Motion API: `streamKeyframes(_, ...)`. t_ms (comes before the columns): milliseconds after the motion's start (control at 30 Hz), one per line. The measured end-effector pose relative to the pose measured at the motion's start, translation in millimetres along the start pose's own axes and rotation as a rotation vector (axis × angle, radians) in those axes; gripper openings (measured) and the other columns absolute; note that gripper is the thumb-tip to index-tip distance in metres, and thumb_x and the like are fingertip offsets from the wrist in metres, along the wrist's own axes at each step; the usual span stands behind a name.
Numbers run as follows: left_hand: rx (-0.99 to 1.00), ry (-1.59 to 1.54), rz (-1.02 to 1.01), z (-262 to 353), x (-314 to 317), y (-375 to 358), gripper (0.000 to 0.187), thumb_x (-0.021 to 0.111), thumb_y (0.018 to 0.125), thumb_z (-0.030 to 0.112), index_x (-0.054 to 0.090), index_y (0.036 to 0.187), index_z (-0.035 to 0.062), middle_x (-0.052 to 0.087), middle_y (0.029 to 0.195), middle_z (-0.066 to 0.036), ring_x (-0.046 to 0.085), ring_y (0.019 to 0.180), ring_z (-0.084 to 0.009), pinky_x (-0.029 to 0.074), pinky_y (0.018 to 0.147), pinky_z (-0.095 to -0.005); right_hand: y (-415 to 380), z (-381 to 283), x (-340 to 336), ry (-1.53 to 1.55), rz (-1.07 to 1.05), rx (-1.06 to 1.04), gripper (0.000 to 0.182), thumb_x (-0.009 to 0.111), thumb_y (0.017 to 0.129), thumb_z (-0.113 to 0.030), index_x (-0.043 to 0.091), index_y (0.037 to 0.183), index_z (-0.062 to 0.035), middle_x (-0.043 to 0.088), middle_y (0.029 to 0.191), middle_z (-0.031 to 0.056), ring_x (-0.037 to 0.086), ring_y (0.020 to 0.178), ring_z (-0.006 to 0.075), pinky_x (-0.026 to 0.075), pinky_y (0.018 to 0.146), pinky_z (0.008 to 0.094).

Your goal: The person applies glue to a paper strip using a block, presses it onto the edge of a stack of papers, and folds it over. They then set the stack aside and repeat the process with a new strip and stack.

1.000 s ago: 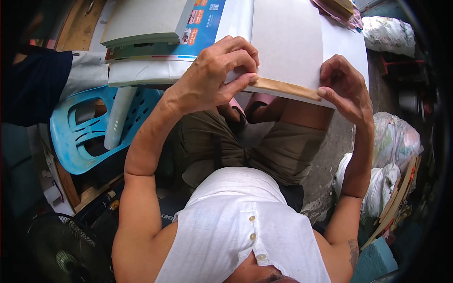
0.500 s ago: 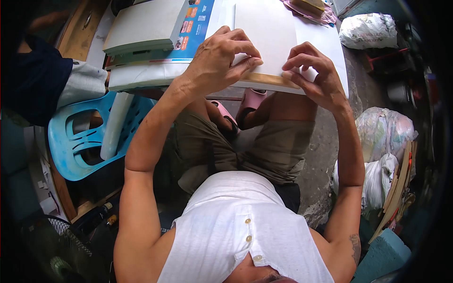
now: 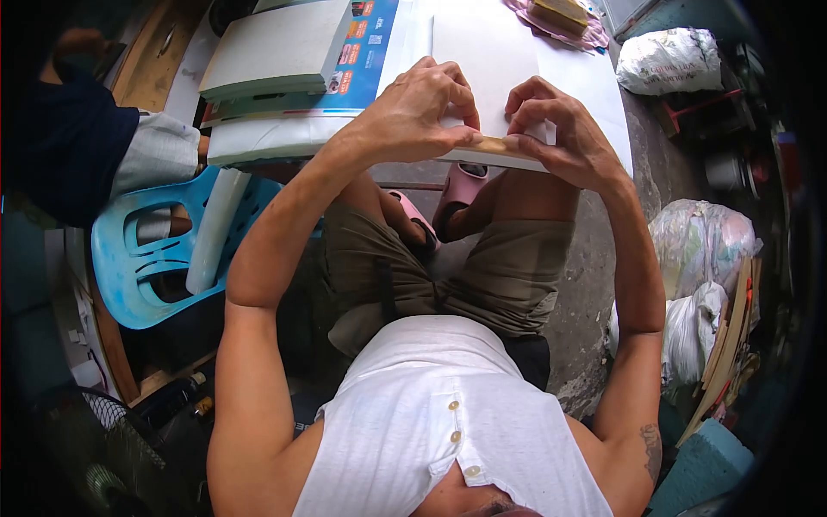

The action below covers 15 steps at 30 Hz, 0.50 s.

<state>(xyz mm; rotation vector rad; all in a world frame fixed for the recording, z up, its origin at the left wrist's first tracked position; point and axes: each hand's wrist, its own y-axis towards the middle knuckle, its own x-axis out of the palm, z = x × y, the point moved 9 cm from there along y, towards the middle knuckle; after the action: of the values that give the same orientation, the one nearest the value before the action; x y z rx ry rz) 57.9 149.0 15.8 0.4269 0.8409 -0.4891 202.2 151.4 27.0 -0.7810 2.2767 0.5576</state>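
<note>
A pale white sheet or block point(image 3: 487, 52) lies on the white-covered table point(image 3: 594, 95), a narrow tan strip point(image 3: 497, 146) running along its near edge. My left hand point(image 3: 426, 112) pinches the left end of this strip, thumb along the edge and fingers bent over the top. At the right end, my right hand point(image 3: 564, 133) grips the strip between thumb and curled fingers. A small white piece shows inside the curl of the right fingers. The undersides of both grips are hidden.
Left on the table, a thick stack of bound paper point(image 3: 271, 47) rests over a blue printed sheet point(image 3: 370, 60). A yellowish block point(image 3: 564, 13) sits on pink cloth at the back right. A blue plastic chair point(image 3: 121, 250) holds a pale roll point(image 3: 211, 237); another person is at far left.
Both hands have come down onto the strip, thumbs now pressed at its edge. The right fingers have shifted slightly left and curled closer in.
</note>
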Motion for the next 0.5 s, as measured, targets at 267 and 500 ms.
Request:
streamKeyframes(267, 0.026, 0.017, 0.011, 3.1, 1.1, 0.6, 0.026, 0.08, 0.083, 0.032, 0.079, 0.09, 0.0071, 0.065, 0.104, -0.006, 0.055, 0.104, -0.0236, 0.051, 0.087, -0.036, -2.7, -2.4, 1.0, -0.057, 0.033, 0.007, 0.017, 0.08, 0.082, -0.017, 0.072, 0.08, -0.0019, 0.064, 0.101, 0.0086, 0.064, 0.095, 0.0246, 0.053, 0.084, 0.0396)
streamKeyframes(500, 0.089, 0.062, 0.082, 14.5, 0.8, -7.7, 0.015, 0.079, 0.085, 0.018, 0.076, 0.089, 0.004, 0.065, 0.105, -0.007, 0.055, 0.099, -0.0249, 0.048, 0.087, -0.0395, -9.6, -11.1, 5.5, -0.168, 0.118, -0.05, 0.013, 0.077, 0.084, -0.009, 0.065, 0.081, -0.0038, 0.063, 0.101, 0.0071, 0.062, 0.098, 0.027, 0.048, 0.091, 0.0424)
